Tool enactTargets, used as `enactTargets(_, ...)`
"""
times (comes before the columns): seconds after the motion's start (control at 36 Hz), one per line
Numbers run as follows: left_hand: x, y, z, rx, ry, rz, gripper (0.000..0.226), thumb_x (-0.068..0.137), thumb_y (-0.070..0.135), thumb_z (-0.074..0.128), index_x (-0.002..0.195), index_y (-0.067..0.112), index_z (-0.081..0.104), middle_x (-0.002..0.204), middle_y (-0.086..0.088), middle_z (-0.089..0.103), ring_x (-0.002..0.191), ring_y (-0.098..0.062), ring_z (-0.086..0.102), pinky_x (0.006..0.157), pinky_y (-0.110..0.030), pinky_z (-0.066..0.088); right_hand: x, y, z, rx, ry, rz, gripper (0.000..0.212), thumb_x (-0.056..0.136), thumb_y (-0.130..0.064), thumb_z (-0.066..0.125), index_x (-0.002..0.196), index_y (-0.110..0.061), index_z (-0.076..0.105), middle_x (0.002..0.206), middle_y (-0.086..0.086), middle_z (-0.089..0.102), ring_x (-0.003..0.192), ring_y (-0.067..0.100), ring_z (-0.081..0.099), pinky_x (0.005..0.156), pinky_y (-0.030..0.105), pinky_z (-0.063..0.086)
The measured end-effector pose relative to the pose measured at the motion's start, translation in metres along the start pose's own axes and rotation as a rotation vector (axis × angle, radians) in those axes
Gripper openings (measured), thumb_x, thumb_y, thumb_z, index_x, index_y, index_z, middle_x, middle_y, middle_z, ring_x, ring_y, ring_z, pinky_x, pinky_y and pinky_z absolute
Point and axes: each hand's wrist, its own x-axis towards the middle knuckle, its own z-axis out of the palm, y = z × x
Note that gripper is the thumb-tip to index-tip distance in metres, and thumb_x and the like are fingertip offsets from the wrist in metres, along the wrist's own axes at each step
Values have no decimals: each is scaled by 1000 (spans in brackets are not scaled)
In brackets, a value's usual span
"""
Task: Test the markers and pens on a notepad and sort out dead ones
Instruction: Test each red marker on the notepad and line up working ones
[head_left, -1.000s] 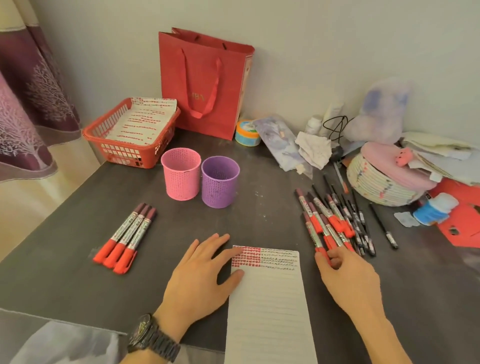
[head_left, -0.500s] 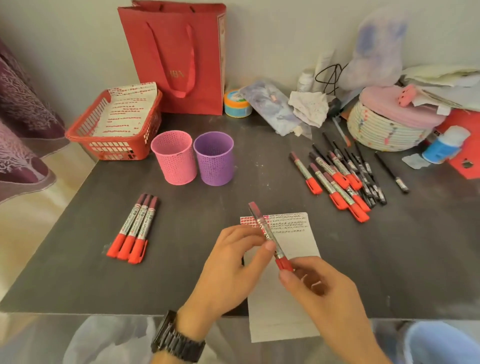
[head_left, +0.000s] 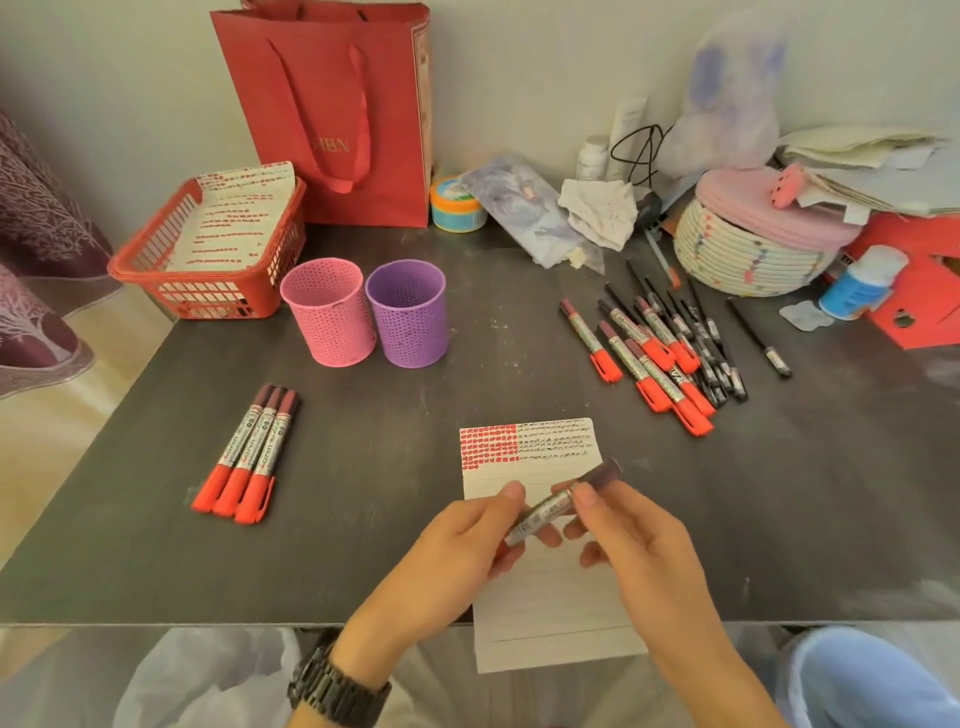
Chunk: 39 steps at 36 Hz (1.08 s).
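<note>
A slim cylindrical marker (head_left: 550, 512), with a silvery printed barrel and a dark maroon end, is pinched by the left hand (head_left: 457, 545) and the right hand (head_left: 639, 545), fingers curled on it, above the lined paper notepad (head_left: 550, 613) on the matte grey table (head_left: 363, 519).

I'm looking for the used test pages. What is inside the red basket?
The red basket holds a lined sheet covered with rows of red marks, and its far edge rises above the rim. Whatever lies beneath that sheet is covered, so I cannot tell.
</note>
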Motion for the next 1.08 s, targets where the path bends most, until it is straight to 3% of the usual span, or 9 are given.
enactTargets(0.19, 1, -2, 20, 218, 311, 52, 66, 102, 57, 31, 52, 29, 63, 47, 13, 54, 48, -4, 50, 54, -13, 37, -1, -4, 22, 366, 218, -17, 28, 92, -42, 54, 86, -23, 74, 97, 10, 77, 94, 22, 73, 75, 31, 58)
enactTargets(0.25, 2, -2, 25, 275, 373, 66, 64, 103, 56, 31, 54, 30, 62, 49, 15, 57, 52, -5, 54, 54, -15, 37, -2, -7, 28, 580, 202, 14, 26, 93, -36, 55, 83, -18, 71, 92, 14, 75, 86, 25, 71, 71, 30, 58)
enactTargets(0.33, 2, -2, 31, 336, 442, 94, 60, 100, 61, 26, 60, 33, 62, 52, 16, 59, 55, -8, 56, 57, -25, 42, -3, -16, 36, 906, 151, 158, 24, 88, -35, 60, 74, -18, 69, 75, 7, 66, 68, 20, 65, 54, 31, 52)
enactTargets(0.44, 1, -3, 37, 483, 530, 133, 67, 86, 75, 8, 75, 32, 59, 58, 13, 63, 59, -14, 58, 58, -31, 48, 6, -23, 39, 1099, 229, 337, 30, 83, -38, 65, 63, -19, 53, 59, -3, 43, 52, 13, 46, 49, 26, 41)
enactTargets(0.64, -12, -12, 31, 514, 538, 110, 66, 83, 70, 7, 65, 37, 61, 54, 17, 60, 57, -13, 58, 59, -30, 47, 16, -27, 29, 1116, 246, 347, 51, 96, -36, 55, 52, -22, 34, 47, -5, 24, 42, 13, 23, 44, 28, 30)
enactTargets(0.83, -9, 4, 33, 449, 570, 67, 52, 93, 59, 21, 62, 39, 58, 46, 11, 54, 50, -15, 50, 54, -32, 40, 13, -34, 43, 1148, 247, 221, 50, 96, -32, 55, 52, -21, 33, 45, -5, 25, 41, 13, 23, 42, 27, 31)
enactTargets(0.92, -6, 12, 36, 503, 588, 54, 54, 91, 59, 21, 57, 30, 51, 41, 3, 44, 47, -20, 43, 51, -33, 35, 10, -34, 49, 1140, 253, 214, 49, 94, -31, 56, 52, -21, 34, 46, -5, 27, 42, 13, 25, 42, 26, 34)
enactTargets(1.0, -5, 10, 35, 530, 530, -14, 65, 91, 56, 21, 52, 13, 50, 47, 0, 55, 53, -21, 54, 59, -37, 48, 12, -33, 42, 1115, 264, 260, 51, 94, -30, 55, 51, -21, 29, 45, -4, 21, 40, 14, 18, 39, 27, 26)
enactTargets(1.08, -10, 10, 36, 503, 470, -18, 67, 91, 54, 21, 54, 8, 53, 49, -1, 58, 54, -22, 57, 62, -40, 50, 15, -32, 34, 1079, 197, 305, 52, 92, -27, 54, 49, -20, 25, 43, -4, 17, 37, 13, 12, 38, 26, 18)
